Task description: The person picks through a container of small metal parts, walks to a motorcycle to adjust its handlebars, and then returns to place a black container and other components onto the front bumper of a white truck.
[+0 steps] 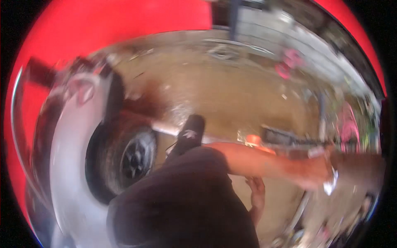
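Note:
My left arm, out of a dark sleeve [178, 206], stretches across the view to the right. At its far end my left hand [316, 173] is smeared by motion and looks closed. A small white piece [331, 184] shows at its fingers; I cannot make out its kind. Below that forearm, my right hand [256, 192] is partly visible, fingers a little bent and apart, with nothing seen in it. A dark shoe [192, 126] with a pale logo stands beyond the sleeve. Behind the forearm is an orange object [253, 139], partly hidden.
On the left, a black tyre with a dark hub [136, 159] sits under a whitish fender [68, 157]. Brown ground [231, 95] stretches ahead. Grey blocks [269, 25] line the back. Pink items [289, 60] lie at the right. Something red [124, 20] covers the upper left.

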A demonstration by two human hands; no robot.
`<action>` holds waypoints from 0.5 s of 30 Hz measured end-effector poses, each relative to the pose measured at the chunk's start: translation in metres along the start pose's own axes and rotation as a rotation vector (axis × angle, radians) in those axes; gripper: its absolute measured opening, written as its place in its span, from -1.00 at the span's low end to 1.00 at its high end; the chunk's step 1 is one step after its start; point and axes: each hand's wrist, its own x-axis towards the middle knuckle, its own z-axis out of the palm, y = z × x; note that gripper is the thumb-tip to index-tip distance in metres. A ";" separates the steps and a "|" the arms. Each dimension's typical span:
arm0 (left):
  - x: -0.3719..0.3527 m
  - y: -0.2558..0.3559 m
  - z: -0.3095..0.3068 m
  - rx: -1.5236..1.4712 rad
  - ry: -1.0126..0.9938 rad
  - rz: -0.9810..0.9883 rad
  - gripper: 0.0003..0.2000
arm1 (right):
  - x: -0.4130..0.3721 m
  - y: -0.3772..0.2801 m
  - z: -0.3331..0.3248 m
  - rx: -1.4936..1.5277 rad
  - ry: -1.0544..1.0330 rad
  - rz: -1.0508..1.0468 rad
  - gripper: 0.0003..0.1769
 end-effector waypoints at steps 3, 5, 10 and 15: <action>-0.003 0.011 0.015 0.198 0.063 0.042 -0.65 | -0.002 -0.025 -0.006 -0.026 0.001 -0.021 -0.49; 0.001 0.011 0.053 0.196 0.377 0.100 -0.60 | 0.006 -0.023 -0.015 -0.071 -0.006 0.002 -0.48; -0.001 -0.005 0.019 0.064 0.416 0.188 -0.48 | 0.045 -0.034 -0.018 -0.155 0.021 0.047 -0.48; -0.051 -0.072 -0.080 -0.190 0.441 0.169 -0.35 | 0.095 -0.070 0.028 -0.006 -0.021 0.093 -0.48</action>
